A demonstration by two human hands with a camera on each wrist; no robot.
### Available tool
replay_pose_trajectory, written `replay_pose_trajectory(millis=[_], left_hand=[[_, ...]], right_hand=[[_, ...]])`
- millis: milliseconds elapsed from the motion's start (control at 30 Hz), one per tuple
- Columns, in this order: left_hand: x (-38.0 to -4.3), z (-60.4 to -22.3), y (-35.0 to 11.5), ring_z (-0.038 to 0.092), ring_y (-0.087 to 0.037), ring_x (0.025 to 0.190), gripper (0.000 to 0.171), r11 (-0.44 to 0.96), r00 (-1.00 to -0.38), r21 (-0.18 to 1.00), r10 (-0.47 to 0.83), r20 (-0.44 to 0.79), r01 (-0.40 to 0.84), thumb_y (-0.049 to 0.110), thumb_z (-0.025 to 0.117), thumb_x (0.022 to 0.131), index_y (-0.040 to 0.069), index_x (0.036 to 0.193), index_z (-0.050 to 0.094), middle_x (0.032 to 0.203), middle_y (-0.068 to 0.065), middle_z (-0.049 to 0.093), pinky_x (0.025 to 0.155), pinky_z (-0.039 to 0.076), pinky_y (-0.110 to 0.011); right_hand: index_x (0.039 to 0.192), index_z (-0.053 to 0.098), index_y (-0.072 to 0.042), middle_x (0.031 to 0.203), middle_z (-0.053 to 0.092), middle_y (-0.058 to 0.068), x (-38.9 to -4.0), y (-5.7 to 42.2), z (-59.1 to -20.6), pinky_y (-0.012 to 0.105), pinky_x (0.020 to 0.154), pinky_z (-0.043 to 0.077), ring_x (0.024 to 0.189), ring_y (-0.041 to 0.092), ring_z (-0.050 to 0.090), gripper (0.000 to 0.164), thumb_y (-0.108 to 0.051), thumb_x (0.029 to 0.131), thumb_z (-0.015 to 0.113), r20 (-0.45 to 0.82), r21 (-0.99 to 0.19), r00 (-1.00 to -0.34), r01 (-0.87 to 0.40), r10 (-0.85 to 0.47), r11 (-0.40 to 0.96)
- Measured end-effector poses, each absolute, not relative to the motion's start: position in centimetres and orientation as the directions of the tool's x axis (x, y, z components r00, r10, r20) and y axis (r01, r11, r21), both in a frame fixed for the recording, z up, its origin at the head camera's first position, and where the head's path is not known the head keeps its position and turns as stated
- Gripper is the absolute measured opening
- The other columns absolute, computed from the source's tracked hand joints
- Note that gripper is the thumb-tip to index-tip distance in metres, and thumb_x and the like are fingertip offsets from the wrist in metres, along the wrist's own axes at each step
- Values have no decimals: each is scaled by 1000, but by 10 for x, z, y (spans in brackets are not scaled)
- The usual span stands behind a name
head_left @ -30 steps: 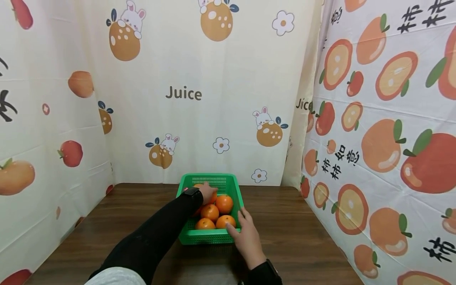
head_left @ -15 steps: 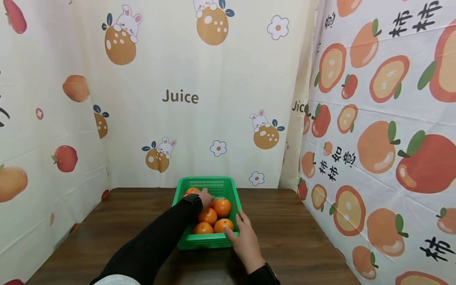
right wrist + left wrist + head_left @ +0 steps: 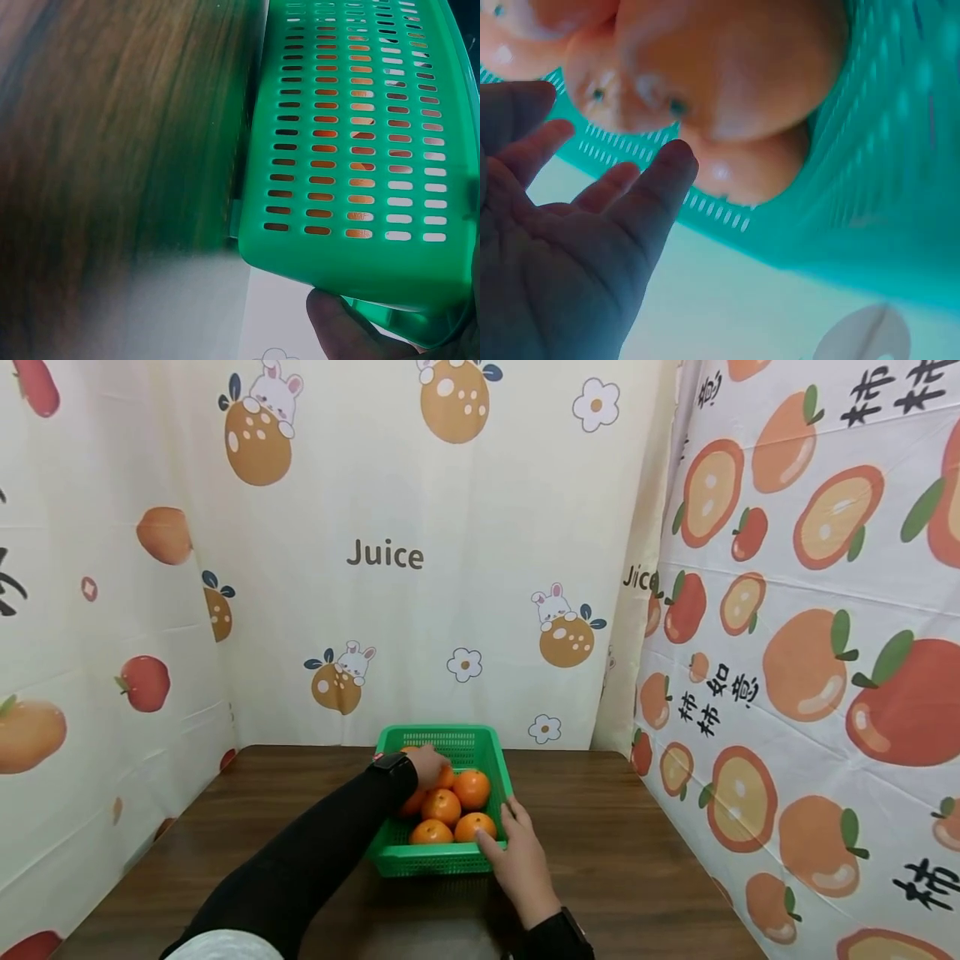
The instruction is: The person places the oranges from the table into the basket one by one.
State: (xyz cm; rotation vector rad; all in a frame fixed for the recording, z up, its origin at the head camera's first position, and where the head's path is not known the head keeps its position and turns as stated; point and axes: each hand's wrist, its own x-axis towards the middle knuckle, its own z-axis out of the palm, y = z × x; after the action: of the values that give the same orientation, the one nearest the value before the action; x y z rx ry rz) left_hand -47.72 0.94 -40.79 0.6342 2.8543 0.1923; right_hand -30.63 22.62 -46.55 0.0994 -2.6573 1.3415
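Several oranges [image 3: 441,807] lie in a green slotted plastic basket [image 3: 431,865] on the brown table. My left hand [image 3: 429,766] reaches over the basket's back left part, above the oranges there, and hides some of them. The left wrist view shows its fingers [image 3: 656,191] spread and gently bent beside the fruit, holding none. At the basket's near right corner, my right hand [image 3: 519,862] holds the rim, its thumb over the front edge and its fingers along the right side. One of those fingers [image 3: 334,319] shows against the corner in the right wrist view.
A cream curtain [image 3: 405,635] with printed fruit and rabbits hangs behind the table, close behind the basket. Printed cloth [image 3: 795,693] also covers the right side, and another such sheet the left. Dark wood tabletop [image 3: 592,827] extends on both sides of the basket.
My left hand has shifted slightly left over the oranges, and more of the front ones show. The basket and my right hand have stayed in place.
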Motion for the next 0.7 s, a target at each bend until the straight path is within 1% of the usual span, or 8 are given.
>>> replay_pose_trajectory(millis=[67, 100, 167, 300, 400, 533, 633, 700], left_hand=[[-475, -401, 8, 52, -43, 144, 44, 903, -891, 164, 421, -168, 396, 16, 60, 108, 18, 153, 60, 160, -26, 49, 117, 46, -60], [-475, -398, 8, 54, -42, 142, 45, 906, -892, 146, 419, -170, 398, 16, 61, 108, 18, 152, 61, 159, -24, 51, 116, 47, -58], [-474, -390, 5, 54, -39, 143, 46, 912, -897, 139, 407, -174, 387, 16, 63, 106, 19, 152, 61, 158, -20, 53, 118, 46, -57], [-460, -372, -7, 60, -33, 138, 44, 900, -900, 134, 428, -82, 416, 16, 65, 104, 16, 148, 65, 149, -13, 64, 115, 49, -52], [-442, -360, -19, 67, -31, 128, 41, 893, -903, 135, 429, 24, 428, 17, 64, 103, 13, 143, 67, 141, -12, 70, 109, 54, -49], [-419, -352, -34, 68, -33, 121, 41, 903, -916, 155, 391, 90, 401, 21, 64, 103, 12, 143, 67, 137, -15, 70, 106, 55, -51], [-404, -356, -46, 67, -33, 120, 45, 918, -937, 187, 337, 95, 349, 27, 66, 104, 11, 146, 65, 139, -17, 67, 105, 56, -52], [-393, -361, -52, 65, -35, 122, 48, 928, -954, 220, 286, 93, 300, 31, 67, 104, 12, 147, 64, 142, -20, 64, 105, 55, -55]], right_hand=[[157, 46, 4, 175, 30, 12, -305, 225, -465, 65, 119, 40, 154, 42, 42, 79, -47, 103, 69, 174, -796, -985, -131, 15, 591], [157, 46, 5, 175, 30, 12, -304, 224, -466, 66, 118, 40, 154, 43, 42, 79, -47, 102, 69, 173, -796, -985, -131, 15, 591], [158, 45, 5, 175, 30, 12, -302, 223, -466, 66, 119, 39, 154, 43, 41, 80, -47, 102, 69, 166, -800, -986, -126, 14, 586], [159, 43, 4, 176, 28, 12, -301, 221, -466, 66, 120, 38, 155, 43, 39, 81, -48, 102, 69, 157, -801, -988, -122, 9, 587], [160, 41, 3, 176, 27, 12, -303, 223, -465, 66, 121, 37, 156, 43, 38, 81, -47, 103, 69, 157, -800, -988, -124, 6, 587], [161, 41, 2, 176, 27, 12, -304, 227, -463, 65, 121, 37, 156, 42, 37, 81, -47, 103, 68, 172, -796, -985, -129, 16, 591], [161, 41, 2, 176, 27, 12, -304, 229, -463, 64, 122, 37, 157, 42, 37, 81, -48, 104, 67, 171, -790, -985, -126, 19, 600], [161, 41, 2, 176, 27, 12, -303, 229, -464, 64, 122, 37, 157, 42, 37, 81, -48, 104, 67, 166, -788, -986, -122, 18, 604]])
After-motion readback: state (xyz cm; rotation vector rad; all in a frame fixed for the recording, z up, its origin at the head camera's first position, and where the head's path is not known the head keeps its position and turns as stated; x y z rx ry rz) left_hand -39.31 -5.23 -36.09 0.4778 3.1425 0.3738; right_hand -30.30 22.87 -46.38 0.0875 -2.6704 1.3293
